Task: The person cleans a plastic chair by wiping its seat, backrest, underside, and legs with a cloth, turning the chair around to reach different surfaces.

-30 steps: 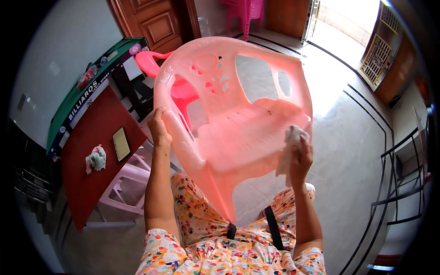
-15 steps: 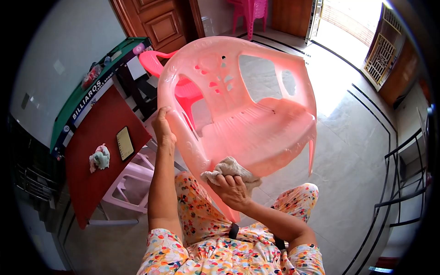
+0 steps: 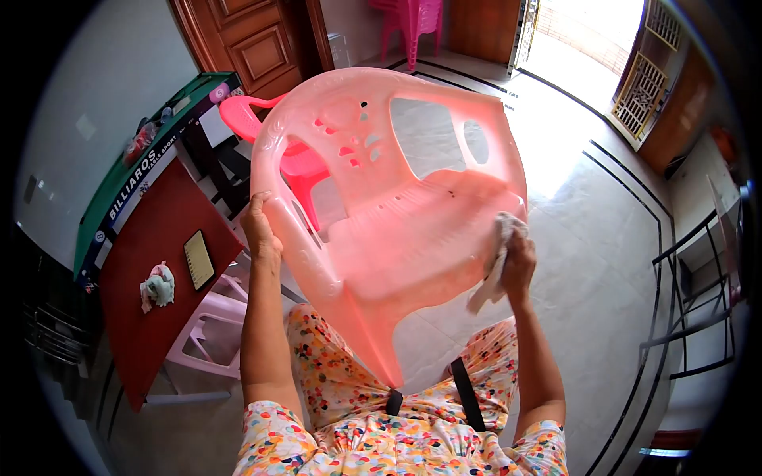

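A pink plastic armchair [image 3: 413, 230] stands tilted in front of my knees, its backrest away from me. My left hand [image 3: 260, 230] is closed around the chair's left armrest. In my right hand [image 3: 520, 260] is a crumpled pale cloth [image 3: 502, 254], pressed against the right front corner of the seat. One end of the cloth hangs down below the seat edge. The right front leg of the chair is hidden behind the cloth and hand.
On my left, a red table [image 3: 151, 238] carries a phone [image 3: 199, 259] and a bunched cloth [image 3: 158, 286]. A pale pink stool [image 3: 208, 329] is beneath it. Behind are a billiards table [image 3: 135, 170] and a brighter pink chair [image 3: 305, 170]. A black metal rack [image 3: 698, 293] stands right.
My right hand has carried the cloth from the seat's left front corner across to its right front corner. My left hand keeps its hold on the armrest. The view has shifted slightly.
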`<state>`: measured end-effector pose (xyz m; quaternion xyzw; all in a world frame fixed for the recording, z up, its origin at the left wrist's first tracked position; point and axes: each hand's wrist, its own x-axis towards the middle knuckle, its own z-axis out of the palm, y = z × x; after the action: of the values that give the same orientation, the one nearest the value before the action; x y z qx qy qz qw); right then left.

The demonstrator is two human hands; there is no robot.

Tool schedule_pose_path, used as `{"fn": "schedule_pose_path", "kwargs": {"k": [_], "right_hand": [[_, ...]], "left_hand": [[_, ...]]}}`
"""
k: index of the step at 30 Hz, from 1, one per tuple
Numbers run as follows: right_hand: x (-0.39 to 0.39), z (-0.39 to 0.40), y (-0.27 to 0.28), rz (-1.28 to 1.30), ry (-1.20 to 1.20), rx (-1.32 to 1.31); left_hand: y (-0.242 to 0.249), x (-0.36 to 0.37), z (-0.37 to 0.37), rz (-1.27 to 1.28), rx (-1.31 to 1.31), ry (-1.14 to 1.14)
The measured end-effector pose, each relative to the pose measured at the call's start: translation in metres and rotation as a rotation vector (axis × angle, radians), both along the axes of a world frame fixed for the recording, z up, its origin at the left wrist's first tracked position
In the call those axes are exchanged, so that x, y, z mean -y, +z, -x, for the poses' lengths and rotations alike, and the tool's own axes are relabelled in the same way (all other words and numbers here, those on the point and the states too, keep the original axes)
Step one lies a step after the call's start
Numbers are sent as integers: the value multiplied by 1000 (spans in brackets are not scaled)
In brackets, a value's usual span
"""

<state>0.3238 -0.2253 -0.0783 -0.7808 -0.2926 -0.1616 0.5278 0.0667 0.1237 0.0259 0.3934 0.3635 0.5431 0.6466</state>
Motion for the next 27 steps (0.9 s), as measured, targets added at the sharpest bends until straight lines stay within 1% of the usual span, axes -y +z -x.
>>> {"fn": "schedule_pose_path", "kwargs": {"k": [1, 2, 3, 5, 6, 8, 9, 11, 12, 13, 14, 15, 17, 20, 23, 24, 25, 27], "right_hand": [[5, -21, -17, -142, 3, -222], [10, -33, -24, -90, -64, -269], [9, -34, -19, -95, -64, -261], [10, -21, 5, -589, 123, -626], [11, -8, 23, -665, 202, -680], [6, 33, 65, -635, 222, -665], [0, 53, 73, -607, 234, -647], [-17, 86, 47, -540, 456, -413], [-24, 99, 37, -166, 436, -123], [-37, 122, 43, 28, 380, 212], [-48, 145, 37, 156, 383, 261], [-54, 157, 42, 241, 429, 431], [-60, 174, 38, 321, 386, 573], [-60, 171, 43, 263, 379, 519], [-55, 160, 40, 267, 397, 499], [-55, 154, 35, 197, 367, 517], [-52, 145, 34, 195, 368, 517], [-42, 123, 33, 204, 233, 498]], "left_hand": [[-2, 1, 1, 1, 3, -2], [-4, 0, 2, -12, -3, -5], [-4, -2, 2, -29, -5, -6], [-3, -1, 2, -17, 1, -8], [-2, 1, 2, -5, 0, -14], [4, 6, 2, 1, -11, 0], [4, 8, 1, 8, -22, 5], [-5, -3, 3, 23, -1, -24], [-8, -8, 3, 38, 28, -47], [-8, -8, 2, 37, 28, -54], [-8, -7, 2, 26, 34, -62], [-8, -7, 3, 14, 40, -66], [-13, -11, 5, 11, 39, -69], [-15, -12, 8, 3, 35, -65], [-9, -4, 4, 10, 38, -68], [-8, -3, 4, 12, 38, -67], [-8, -3, 4, 13, 39, -63], [-6, -1, 2, 22, 42, -48]]}}
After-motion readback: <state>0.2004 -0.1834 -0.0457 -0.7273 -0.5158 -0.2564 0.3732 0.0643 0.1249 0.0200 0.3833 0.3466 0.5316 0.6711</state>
